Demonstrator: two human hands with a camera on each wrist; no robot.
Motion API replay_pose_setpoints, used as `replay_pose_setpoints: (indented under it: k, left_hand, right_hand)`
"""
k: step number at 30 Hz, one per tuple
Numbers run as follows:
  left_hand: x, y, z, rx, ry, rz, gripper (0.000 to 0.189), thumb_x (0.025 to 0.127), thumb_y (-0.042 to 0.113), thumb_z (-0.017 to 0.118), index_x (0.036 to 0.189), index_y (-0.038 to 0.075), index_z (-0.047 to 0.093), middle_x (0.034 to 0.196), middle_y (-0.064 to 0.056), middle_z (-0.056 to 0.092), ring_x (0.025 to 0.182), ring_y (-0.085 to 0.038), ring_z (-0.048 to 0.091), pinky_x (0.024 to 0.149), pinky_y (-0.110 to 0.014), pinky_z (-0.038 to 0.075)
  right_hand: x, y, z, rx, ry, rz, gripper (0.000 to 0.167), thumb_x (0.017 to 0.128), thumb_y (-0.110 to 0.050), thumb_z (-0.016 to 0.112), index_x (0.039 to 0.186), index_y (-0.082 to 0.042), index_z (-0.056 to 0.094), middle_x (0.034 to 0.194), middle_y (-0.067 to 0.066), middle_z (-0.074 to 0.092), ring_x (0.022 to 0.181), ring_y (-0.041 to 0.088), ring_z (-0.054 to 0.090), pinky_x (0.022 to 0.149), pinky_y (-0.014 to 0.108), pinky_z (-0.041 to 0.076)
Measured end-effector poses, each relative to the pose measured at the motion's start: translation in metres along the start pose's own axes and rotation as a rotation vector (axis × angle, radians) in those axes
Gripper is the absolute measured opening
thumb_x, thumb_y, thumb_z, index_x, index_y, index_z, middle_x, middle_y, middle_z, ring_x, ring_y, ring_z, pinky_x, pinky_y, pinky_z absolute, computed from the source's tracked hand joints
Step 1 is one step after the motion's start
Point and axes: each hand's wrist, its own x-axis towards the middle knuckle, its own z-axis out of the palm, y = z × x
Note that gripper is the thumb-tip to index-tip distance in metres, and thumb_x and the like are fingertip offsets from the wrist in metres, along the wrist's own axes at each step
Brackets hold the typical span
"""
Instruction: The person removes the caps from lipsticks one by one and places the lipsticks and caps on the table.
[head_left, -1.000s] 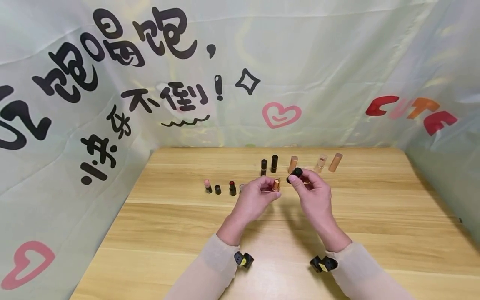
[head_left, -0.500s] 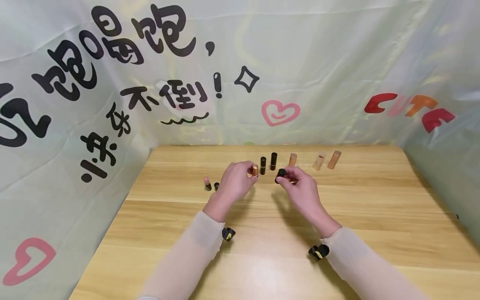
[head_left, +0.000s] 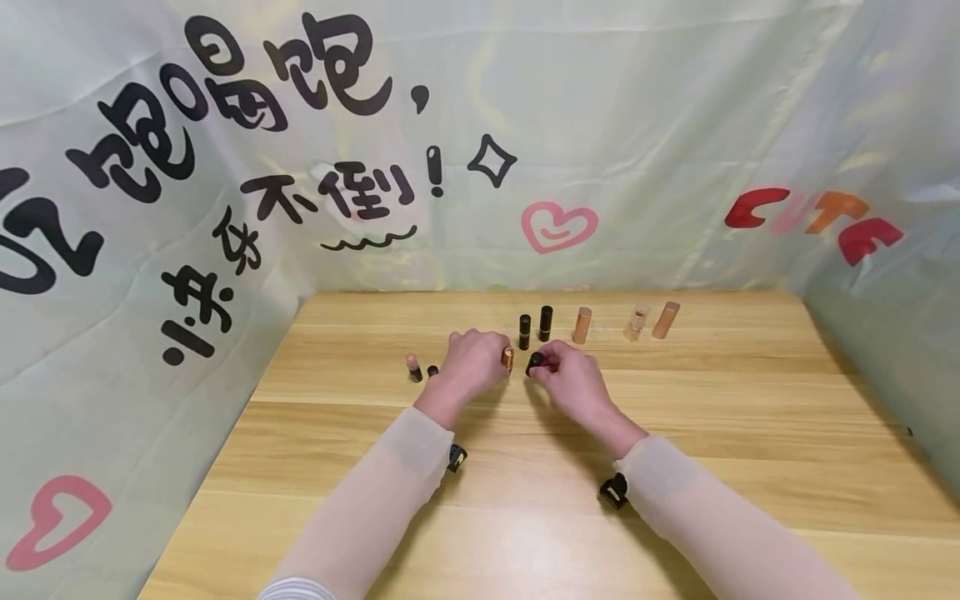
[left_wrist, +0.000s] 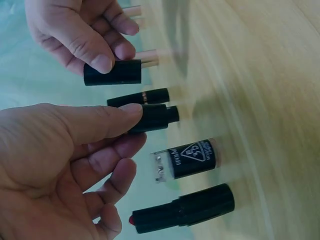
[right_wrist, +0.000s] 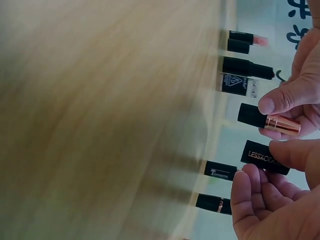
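Observation:
My left hand (head_left: 474, 360) holds a lipstick (right_wrist: 255, 117) with a black base and a shiny rose-gold upper part, its thumb on the base. My right hand (head_left: 576, 382) pinches a black lipstick cap (right_wrist: 257, 154) with lettering on its side. The two pieces are apart, side by side, with a small gap between the hands. Next to my left hand, in the left wrist view, stand an uncapped red lipstick (left_wrist: 206, 206) and a short tube with a black label (left_wrist: 196, 157). In the head view that hand hides both.
Two black lipsticks (head_left: 524, 332) stand just behind the hands. Farther right are a rose-gold tube (head_left: 582, 325), a clear-topped tube (head_left: 637, 323) and another rose-gold tube (head_left: 666, 320). At left stand a pink lipstick (head_left: 414, 367) and a small black cap (head_left: 432, 371). Cloth walls enclose the wooden table (head_left: 525, 517).
Both hands have shifted left, the left one with the lipstick, the right one with the black cap. In the last half second both pieces came lower in the head view.

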Motion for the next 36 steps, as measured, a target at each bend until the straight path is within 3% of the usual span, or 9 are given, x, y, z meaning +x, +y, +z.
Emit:
replay_pose_setpoints:
  k: [9, 25, 36]
  left_hand:
    - [0.009, 0.007, 0.009, 0.071, -0.073, 0.001, 0.016, 0.089, 0.012, 0.078, 0.097, 0.024, 0.072, 0.086, 0.010, 0.072, 0.081, -0.016, 0.061, 0.090, -0.042, 0.039]
    - [0.015, 0.019, 0.017, 0.191, -0.078, 0.024, 0.018, 0.096, 0.010, 0.070, 0.086, 0.024, 0.070, 0.081, 0.008, 0.070, 0.074, -0.016, 0.061, 0.081, -0.040, 0.035]
    - [0.015, 0.019, 0.016, 0.176, -0.084, 0.015, 0.017, 0.097, 0.011, 0.070, 0.087, 0.025, 0.070, 0.083, 0.008, 0.071, 0.076, -0.016, 0.061, 0.081, -0.039, 0.034]
  right_hand:
    - [0.005, 0.005, 0.004, -0.073, -0.018, 0.013, 0.019, 0.094, -0.012, 0.077, 0.111, -0.005, 0.073, 0.098, 0.008, 0.076, 0.087, 0.024, 0.070, 0.080, 0.042, 0.057]
    - [0.010, 0.015, 0.009, -0.172, -0.050, -0.019, 0.015, 0.092, -0.010, 0.078, 0.105, -0.006, 0.073, 0.094, 0.007, 0.076, 0.085, 0.024, 0.069, 0.080, 0.044, 0.057]
    - [0.010, 0.014, 0.009, -0.187, -0.065, -0.008, 0.014, 0.092, -0.010, 0.078, 0.104, -0.006, 0.073, 0.091, 0.005, 0.075, 0.083, 0.022, 0.068, 0.078, 0.042, 0.056]
